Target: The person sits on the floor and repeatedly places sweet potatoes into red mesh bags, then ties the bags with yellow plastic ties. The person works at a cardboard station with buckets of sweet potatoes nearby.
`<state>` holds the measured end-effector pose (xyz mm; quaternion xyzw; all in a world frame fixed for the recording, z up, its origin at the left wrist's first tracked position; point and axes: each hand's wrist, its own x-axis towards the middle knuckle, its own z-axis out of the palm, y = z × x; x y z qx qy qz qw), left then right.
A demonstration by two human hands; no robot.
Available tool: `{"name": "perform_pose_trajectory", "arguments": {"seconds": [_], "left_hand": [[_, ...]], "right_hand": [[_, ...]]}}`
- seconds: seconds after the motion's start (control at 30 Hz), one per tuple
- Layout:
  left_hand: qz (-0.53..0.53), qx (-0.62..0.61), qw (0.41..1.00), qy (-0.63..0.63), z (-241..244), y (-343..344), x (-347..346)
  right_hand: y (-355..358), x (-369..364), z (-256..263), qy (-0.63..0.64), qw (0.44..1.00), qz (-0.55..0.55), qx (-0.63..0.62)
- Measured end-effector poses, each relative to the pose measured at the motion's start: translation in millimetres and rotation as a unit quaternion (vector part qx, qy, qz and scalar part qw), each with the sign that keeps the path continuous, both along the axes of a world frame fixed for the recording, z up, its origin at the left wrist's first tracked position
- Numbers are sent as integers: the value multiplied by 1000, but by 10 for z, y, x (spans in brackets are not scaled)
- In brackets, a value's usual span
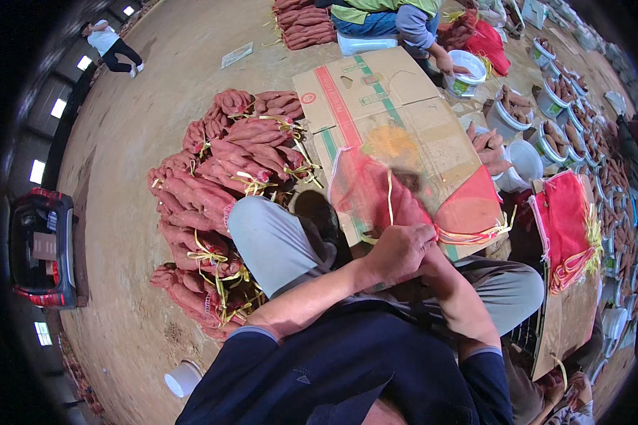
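My left hand [396, 252] has its fingers closed on the gathered edge of a red mesh bag [359, 172], which spreads over a flattened cardboard box. Against it lies my right hand [429, 248], largely hidden by the left hand and the mesh; its grip cannot be made out. A pale yellow tie [389, 196] lies across the bag. To the right of the hands, another red mesh bag [470, 210] rests on the cardboard [430, 125], its edge bunched. The mesh near my hands is blurred and folded.
Filled red mesh bags of sweet potatoes [228, 159] are piled left. A stack of red bags [566, 223] lies on cardboard at right, beside white buckets [553, 95] of sweet potatoes. A co-worker's hand [444, 62] reaches into a bucket [465, 74]; another person [109, 42] stands far left, beyond a car [42, 247].
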<state>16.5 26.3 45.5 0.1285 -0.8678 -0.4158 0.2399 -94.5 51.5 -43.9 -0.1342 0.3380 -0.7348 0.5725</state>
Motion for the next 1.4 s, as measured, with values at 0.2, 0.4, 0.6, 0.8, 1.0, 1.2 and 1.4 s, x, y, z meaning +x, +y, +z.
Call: {"name": "perform_pose_trajectory", "arguments": {"seconds": [0.2,0.4,0.6,0.8,1.0,1.2,1.4], "left_hand": [[144,-69,980,115,32,-123,89],[204,80,976,21,-652,-329,164],[233,115,966,7,-1027,-198,96],[229,151,962,2,-904,-206,57],[170,148,973,39,-748,-152,307],[193,168,966,-26,-524,-274,576],[57,148,987,-12,-472,-28,556]], "right_hand": [[106,-234,19,-57,993,69,-80],[329,-171,345,42,998,-5,-51],[118,26,220,-156,979,2,130],[78,-182,-461,-27,982,17,187],[-10,-174,542,204,943,52,259],[94,-418,154,297,896,-7,331],[-16,-381,-33,311,922,-99,209]]}}
